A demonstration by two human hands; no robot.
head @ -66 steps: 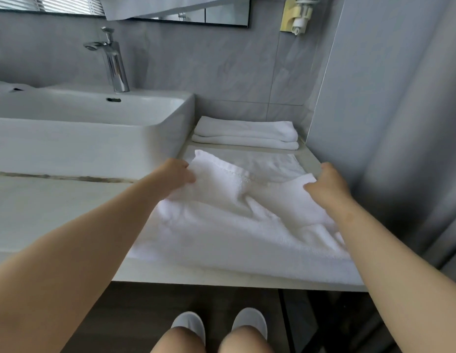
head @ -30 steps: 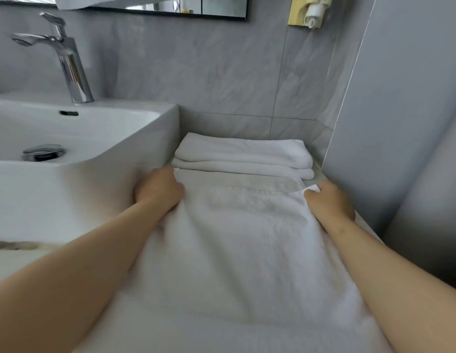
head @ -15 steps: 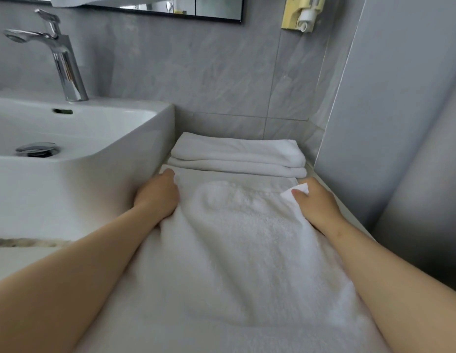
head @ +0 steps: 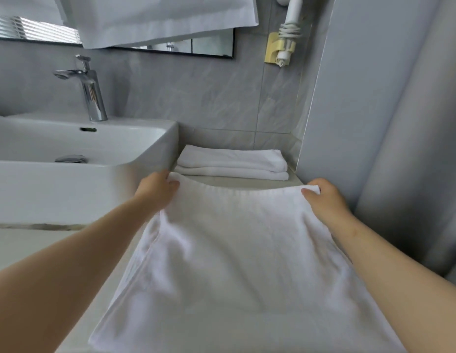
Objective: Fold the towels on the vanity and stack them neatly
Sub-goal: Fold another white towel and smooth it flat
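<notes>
Spanning the vanity (head: 30, 250) beside one white basin (head: 69, 189), which had its drain plug (head: 70, 158) inside, one white terry towel (head: 234, 263) lay spread out, plain and softly wrinkled, its far hem stretched between two hands. Two folded towels (head: 232, 163) sat stacked behind it against the tiled wall, apart from it. The left hand (head: 155, 192) pinched the far left corner and the right hand (head: 326, 200) pinched the far right corner. One chrome faucet (head: 90, 93) stood on the basin.
</notes>
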